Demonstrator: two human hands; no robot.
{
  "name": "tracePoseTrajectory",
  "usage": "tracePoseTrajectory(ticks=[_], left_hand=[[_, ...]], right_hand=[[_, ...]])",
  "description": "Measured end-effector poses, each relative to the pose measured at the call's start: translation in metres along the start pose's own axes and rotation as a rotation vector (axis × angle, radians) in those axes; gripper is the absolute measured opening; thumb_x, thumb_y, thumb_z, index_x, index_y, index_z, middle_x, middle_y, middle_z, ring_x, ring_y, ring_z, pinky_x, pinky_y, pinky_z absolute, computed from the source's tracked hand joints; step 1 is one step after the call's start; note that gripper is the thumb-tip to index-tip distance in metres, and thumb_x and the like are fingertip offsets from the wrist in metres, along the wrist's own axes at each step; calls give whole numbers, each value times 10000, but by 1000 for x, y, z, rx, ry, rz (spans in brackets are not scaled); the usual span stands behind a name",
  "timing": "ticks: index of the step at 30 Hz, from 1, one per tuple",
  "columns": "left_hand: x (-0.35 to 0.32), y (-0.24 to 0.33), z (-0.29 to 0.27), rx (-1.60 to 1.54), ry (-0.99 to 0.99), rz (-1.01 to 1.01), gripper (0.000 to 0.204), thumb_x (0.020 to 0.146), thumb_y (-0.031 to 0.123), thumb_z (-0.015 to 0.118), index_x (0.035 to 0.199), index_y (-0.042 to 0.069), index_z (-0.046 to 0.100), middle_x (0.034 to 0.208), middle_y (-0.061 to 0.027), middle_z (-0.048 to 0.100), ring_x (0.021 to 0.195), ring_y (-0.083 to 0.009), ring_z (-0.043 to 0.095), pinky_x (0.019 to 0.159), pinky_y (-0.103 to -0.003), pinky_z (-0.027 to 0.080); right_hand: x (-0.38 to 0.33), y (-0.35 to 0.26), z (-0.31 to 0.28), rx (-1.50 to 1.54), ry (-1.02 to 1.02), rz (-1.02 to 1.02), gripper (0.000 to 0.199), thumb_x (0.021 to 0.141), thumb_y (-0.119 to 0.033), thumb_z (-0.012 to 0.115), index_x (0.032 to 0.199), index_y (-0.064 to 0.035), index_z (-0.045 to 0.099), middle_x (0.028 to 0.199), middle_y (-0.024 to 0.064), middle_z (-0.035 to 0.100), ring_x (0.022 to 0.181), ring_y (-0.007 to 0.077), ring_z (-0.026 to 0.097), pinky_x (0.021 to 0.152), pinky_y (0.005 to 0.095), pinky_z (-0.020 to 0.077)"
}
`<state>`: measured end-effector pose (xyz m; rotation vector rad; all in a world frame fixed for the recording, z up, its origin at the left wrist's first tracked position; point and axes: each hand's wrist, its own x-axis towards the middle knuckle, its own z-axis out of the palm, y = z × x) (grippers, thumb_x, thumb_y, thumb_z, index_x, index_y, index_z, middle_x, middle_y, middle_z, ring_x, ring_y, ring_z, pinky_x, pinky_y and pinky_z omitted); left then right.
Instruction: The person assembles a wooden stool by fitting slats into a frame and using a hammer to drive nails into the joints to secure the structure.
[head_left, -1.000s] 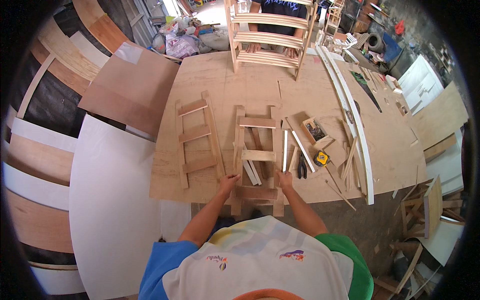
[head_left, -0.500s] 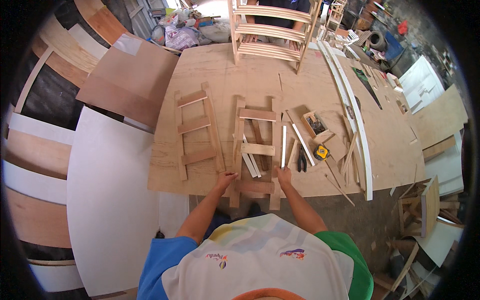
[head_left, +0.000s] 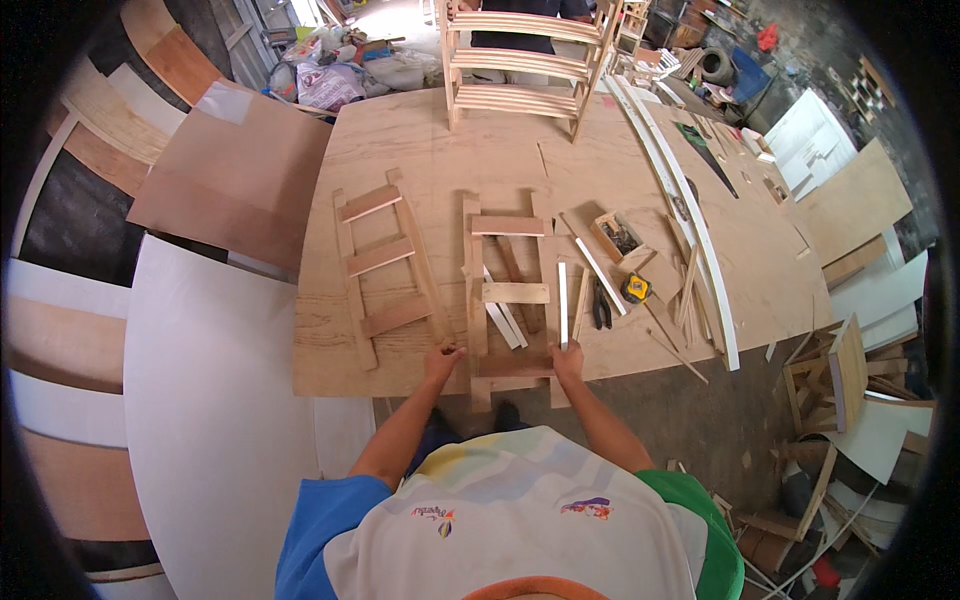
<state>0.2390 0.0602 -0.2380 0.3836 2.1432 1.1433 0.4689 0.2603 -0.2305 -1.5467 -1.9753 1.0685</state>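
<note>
A small wooden ladder-like frame [head_left: 510, 292] with three cross slats lies on the plywood worktable [head_left: 480, 150], its near end hanging over the front edge. My left hand [head_left: 443, 360] grips the near end of its left rail. My right hand [head_left: 567, 361] grips the near end of its right rail. A second, similar frame [head_left: 385, 262] lies to the left, untouched. Loose thin slats [head_left: 503, 322] lie inside the held frame.
Right of the frame lie white strips [head_left: 563, 303], pliers [head_left: 601, 308], a yellow tape measure [head_left: 636, 288] and a small wooden box [head_left: 620, 238]. Long white curved mouldings [head_left: 690, 220] run along the right. A slatted wooden rack [head_left: 525, 60] stands at the far edge. Large boards lie left.
The frame with my hands on its near end sits a little further over the table's front edge; the view has shifted slightly.
</note>
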Motion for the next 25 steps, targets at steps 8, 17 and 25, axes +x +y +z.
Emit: tracePoseTrajectory(ticks=[8, 17, 25], left_hand=[[0, -26, -95, 135, 321, 90, 316, 718, 337, 764, 815, 43, 699, 748, -109, 664, 708, -209, 626, 663, -325, 472], [16, -89, -183, 208, 480, -49, 306, 724, 286, 756, 834, 11, 682, 810, -139, 645, 765, -255, 614, 719, -353, 469], [24, -76, -198, -2, 197, -193, 311, 749, 285, 754, 922, 34, 692, 867, -101, 668, 801, -193, 612, 743, -321, 468]], right_hand=[[-46, -53, 40, -186, -90, -38, 394, 785, -300, 670, 999, 29, 630, 1039, 221, 600, 933, 368, 595, 830, 419, 467], [-73, -60, 101, -88, -202, -21, 358, 811, -329, 634, 929, 9, 632, 766, 199, 652, 716, 364, 640, 679, 443, 499], [-87, -81, 110, -246, -57, 31, 399, 803, -354, 645, 1034, -29, 643, 947, 244, 648, 871, 314, 660, 784, 433, 499]])
